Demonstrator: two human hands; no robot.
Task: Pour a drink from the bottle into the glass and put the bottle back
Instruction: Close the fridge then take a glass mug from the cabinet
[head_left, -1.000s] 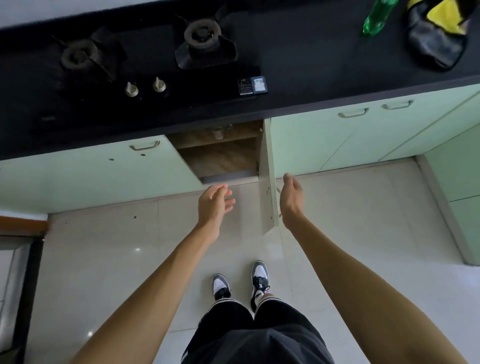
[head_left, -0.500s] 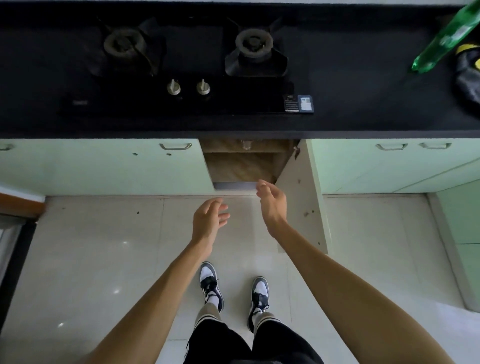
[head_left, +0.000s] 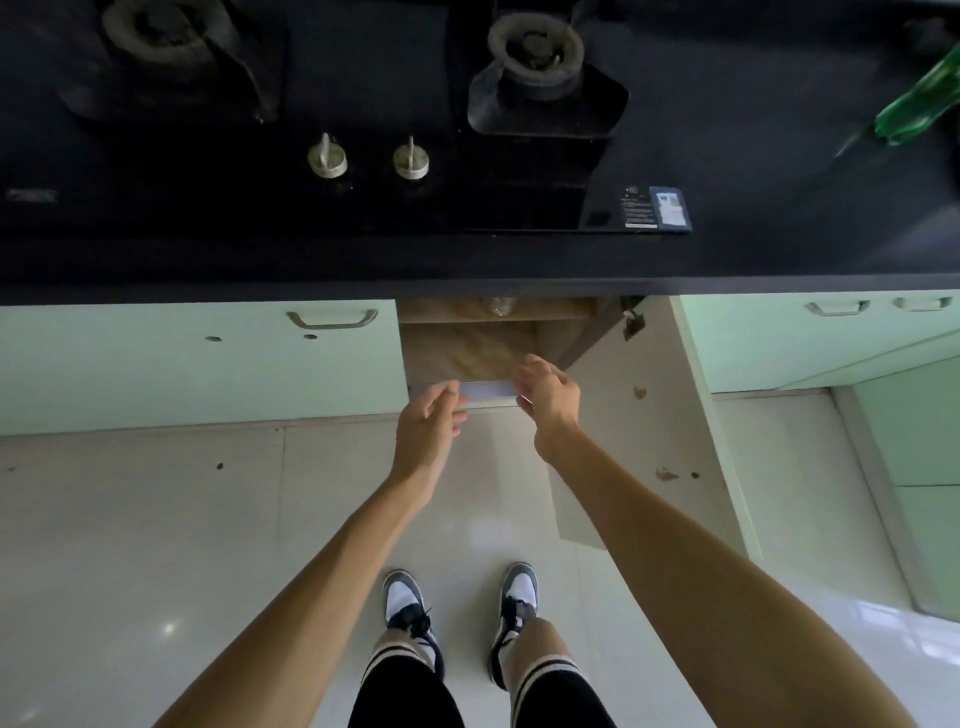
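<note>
Hands: since the earlier frame the left hand (head_left: 431, 415) and the right hand (head_left: 548, 395) have both been brought forward to the mouth of the open wood-lined cupboard (head_left: 478, 353). Its pale green door (head_left: 649, 415) is swung out at their 3 o'clock.
Left hand: it is held empty, with the fingers loosely spread and slightly curved, and nothing is touched.
Right hand: it is held empty, with the fingers straight and close together over the cupboard's lower lip. Contact cannot be told.
Bottle: the green plastic bottle (head_left: 917, 104) is seen on the black stone bench (head_left: 779, 249) at 2 o'clock of the right hand, well apart, beyond the black gas hob (head_left: 363, 104).
Shelf: a small clear object (head_left: 496, 306) is seen at 12 o'clock of the hands, tucked under the bench edge. It may be the glass, but it is too blurred to be sure.
Stage: this is judged to be fetching from the cupboard, with nothing poured yet.
Risk: the dim, low shelf could be reached into half blind, and the clear object knocked over or struck against the bench edge on the way out. The open door could be caught by an arm.
</note>
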